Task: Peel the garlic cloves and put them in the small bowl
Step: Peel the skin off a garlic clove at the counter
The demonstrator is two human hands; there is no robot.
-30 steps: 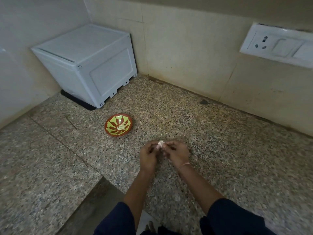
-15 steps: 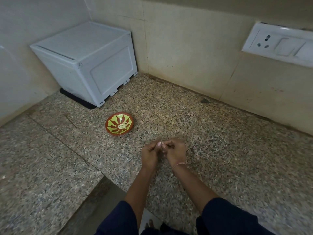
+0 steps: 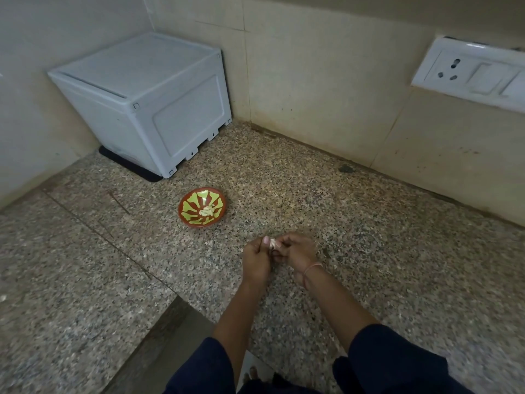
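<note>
pale papery-skinned garlic clove point(image 3: 273, 244) is up off the table, pinched between both hands. it sits near the small round red-brown bowl with yellow-green pattern point(image 3: 182, 215), on the side toward the person and a bit right. left hand point(image 3: 255, 258) curled, thumb and forefinger clamped on one end of the clove. right hand point(image 3: 295, 251) curled too, its fingers point(image 3: 284, 242) pinching the other end; looks like picking at the skin. a few peeled pale cloves point(image 3: 208, 211) already lie in the bowl, so task looks part done. how many are left cannot tell, no unpeeled stock in view.

judgement: clove is tiny, light, firm under a thin, dry, brittle skin. once bare it is likely a bit slick and sticky, easy to drop. best hold is a fingertip pinch at the two ends: one hand steadies, the other's nail lifts skin from the tip or root end and strips lengthwise. squeezing the middle hard risks bruising it or shooting it out. bowl looks shallow and light, could skate if bumped, so drop the clove in from above.

speckled granite table point(image 3: 369, 251) carries the bowl. beyond the bowl: white plastic box point(image 3: 147, 109) in the corner. far right of the bowl, on the wall: white socket-and-switch plate point(image 3: 468, 72). thin pink thread band point(image 3: 312, 268) on right wrist.
</note>
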